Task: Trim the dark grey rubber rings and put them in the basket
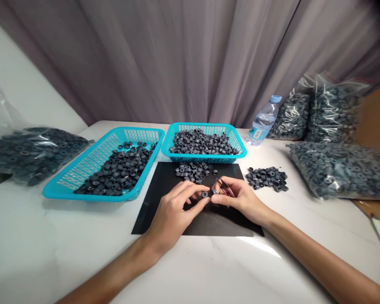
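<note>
My left hand (174, 211) hovers over a black mat (164, 198) and pinches a small dark grey ring (204, 194) between thumb and fingertips. My right hand (237, 196) meets it from the right, fingers closed on thin dark tweezers (224, 187) and touching a second small ring (214, 191). A loose heap of the same grey rings (194, 171) lies on the mat just beyond both hands.
Two turquoise baskets (82, 169) (237, 141) hold many grey rings. Another small pile (267, 177) lies right of the mat. A water bottle (262, 122) stands behind it. Clear bags of rings lie at the left (28, 152) and right (338, 169). A grey curtain hangs behind.
</note>
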`<state>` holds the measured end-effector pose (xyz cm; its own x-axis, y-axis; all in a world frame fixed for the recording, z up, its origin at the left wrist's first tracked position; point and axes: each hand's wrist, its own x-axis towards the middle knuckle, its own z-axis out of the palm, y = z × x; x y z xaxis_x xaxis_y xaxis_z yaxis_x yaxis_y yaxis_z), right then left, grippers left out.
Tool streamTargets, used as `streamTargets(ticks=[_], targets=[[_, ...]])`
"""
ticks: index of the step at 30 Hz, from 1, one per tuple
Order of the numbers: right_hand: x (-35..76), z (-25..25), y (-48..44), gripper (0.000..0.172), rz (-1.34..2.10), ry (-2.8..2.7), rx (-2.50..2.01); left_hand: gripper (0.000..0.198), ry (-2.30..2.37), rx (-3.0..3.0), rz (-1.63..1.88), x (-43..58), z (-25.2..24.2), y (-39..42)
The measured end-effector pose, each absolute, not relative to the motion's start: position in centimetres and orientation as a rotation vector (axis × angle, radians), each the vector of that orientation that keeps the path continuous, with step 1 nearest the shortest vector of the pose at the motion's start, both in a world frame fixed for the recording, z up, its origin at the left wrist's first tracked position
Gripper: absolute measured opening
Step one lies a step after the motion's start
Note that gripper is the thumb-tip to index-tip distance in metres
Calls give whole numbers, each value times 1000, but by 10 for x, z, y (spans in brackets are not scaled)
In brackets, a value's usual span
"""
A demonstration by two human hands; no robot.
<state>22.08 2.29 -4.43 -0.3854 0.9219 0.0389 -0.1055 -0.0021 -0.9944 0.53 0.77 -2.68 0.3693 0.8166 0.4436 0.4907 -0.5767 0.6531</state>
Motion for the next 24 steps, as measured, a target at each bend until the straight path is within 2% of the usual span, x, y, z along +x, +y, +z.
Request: streamTargets(ticks=[15,24], targets=[[226,-38,21,25,1535,-1569,-815,15,1152,2168,1115,12,-18,3],[225,-34,20,29,1513,-1596,-861,12,1053,2334,1192,12,-21,1]])
